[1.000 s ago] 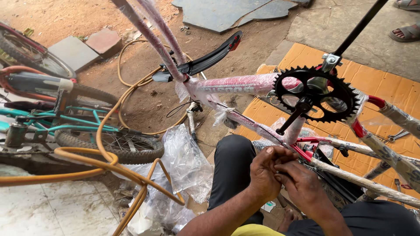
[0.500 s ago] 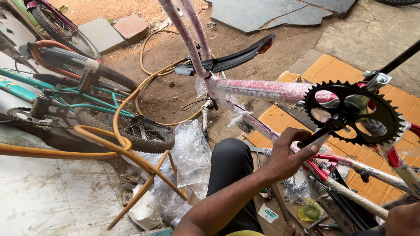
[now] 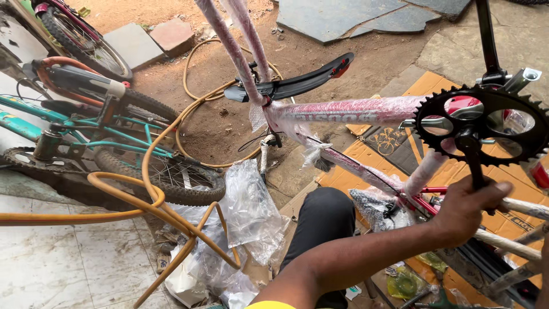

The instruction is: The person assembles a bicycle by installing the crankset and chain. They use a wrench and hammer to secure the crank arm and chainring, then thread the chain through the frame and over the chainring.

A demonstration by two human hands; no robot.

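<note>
An upside-down bicycle frame (image 3: 349, 111), pink-red and wrapped in clear plastic, lies across my lap over flattened cardboard (image 3: 434, 86). Its black toothed chainring (image 3: 486, 123) stands at the right, with a black crank arm (image 3: 472, 163) hanging down from its centre. My left hand (image 3: 469, 209) is closed around the lower end of that crank arm, just above a wrapped frame tube. My right hand is out of view. A black mudguard (image 3: 297, 86) juts from the frame's fork end.
A teal bicycle (image 3: 86, 131) lies at the left with its wheel (image 3: 171, 177) near my knee (image 3: 323, 223). A yellow hose (image 3: 148, 194) loops across the dirt and tiles. Crumpled clear plastic (image 3: 249, 212) sits beside my leg. Stone slabs (image 3: 349, 17) lie beyond.
A second ago both hands worked together low on the frame. My left hand has since risen to the crank arm and gripped it; my right hand has left the view.
</note>
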